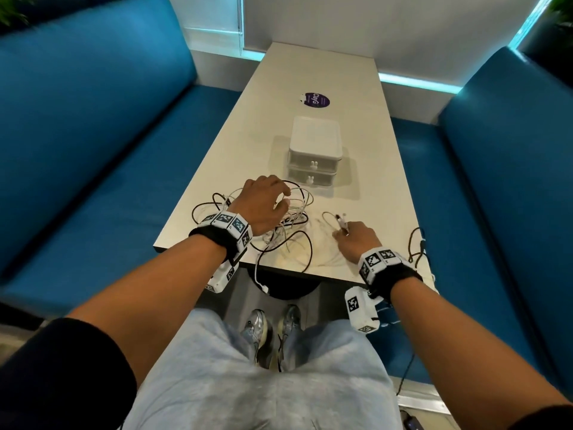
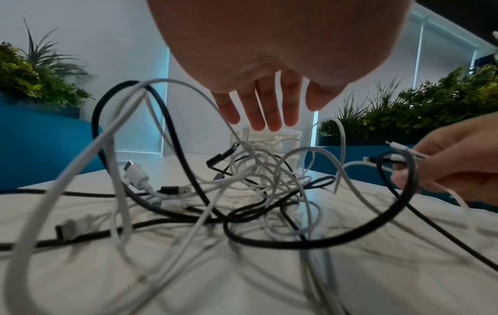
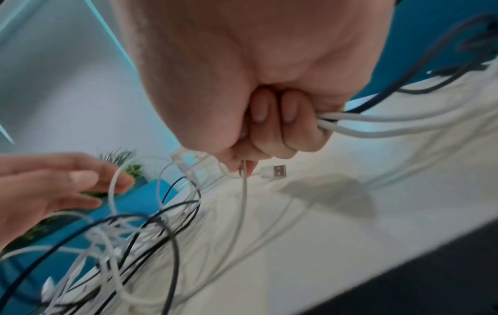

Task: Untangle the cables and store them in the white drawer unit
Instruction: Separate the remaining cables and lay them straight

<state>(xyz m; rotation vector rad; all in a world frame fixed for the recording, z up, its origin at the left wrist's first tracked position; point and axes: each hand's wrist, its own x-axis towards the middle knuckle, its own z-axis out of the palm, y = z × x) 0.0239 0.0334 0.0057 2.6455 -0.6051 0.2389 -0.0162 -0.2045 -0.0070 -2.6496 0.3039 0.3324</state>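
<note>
A tangle of black and white cables (image 1: 279, 225) lies on the near end of the white table (image 1: 366, 187). My left hand (image 1: 263, 203) hovers over the tangle with its fingers (image 2: 269, 110) straight and spread, holding nothing. To the right, my right hand (image 1: 356, 240) is curled round a bundle of white and black cables (image 3: 377, 125), with a white USB plug (image 3: 275, 172) poking out past the fingertips. Beyond the tangle stands the white drawer unit (image 1: 314, 150), both of its drawers closed.
Blue benches (image 1: 93, 150) flank the table on both sides. A purple round sticker (image 1: 315, 99) lies behind the drawer unit. A black cable (image 1: 414, 246) hangs off the table's right edge, and a white one (image 1: 259, 274) droops over the near edge.
</note>
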